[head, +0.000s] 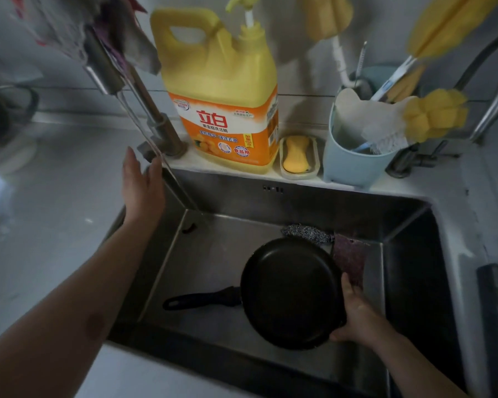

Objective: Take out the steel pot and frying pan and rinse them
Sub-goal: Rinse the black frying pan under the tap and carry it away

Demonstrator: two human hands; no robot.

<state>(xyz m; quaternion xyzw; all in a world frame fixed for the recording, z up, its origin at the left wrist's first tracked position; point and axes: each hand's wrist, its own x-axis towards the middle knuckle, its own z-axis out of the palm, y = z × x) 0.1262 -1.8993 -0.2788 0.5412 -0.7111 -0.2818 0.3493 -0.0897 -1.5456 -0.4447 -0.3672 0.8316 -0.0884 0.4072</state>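
Right hand's fingers [346, 284] partly hidden behind frying pan [291, 294] rim.

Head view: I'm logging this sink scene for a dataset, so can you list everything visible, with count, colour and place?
Frying pan: one, black, in the sink, handle pointing left.
Sink: one, steel, centre.
Steel scourer: one, silver, in the sink behind the pan.
Cloth: one, purplish, in the sink beside the scourer.
Detergent jug: one, yellow and orange, ledge behind the sink.
Soap dish: one, pale, holding a yellow bar, right of the jug.
Utensil caddy: one, light blue, holding brushes and sponges.
Faucet: one, steel, back left, water running.
Second tap: one, grey, far right.
Left hand: by the faucet base, fingers open.
Right hand: grip on the pan's right rim.
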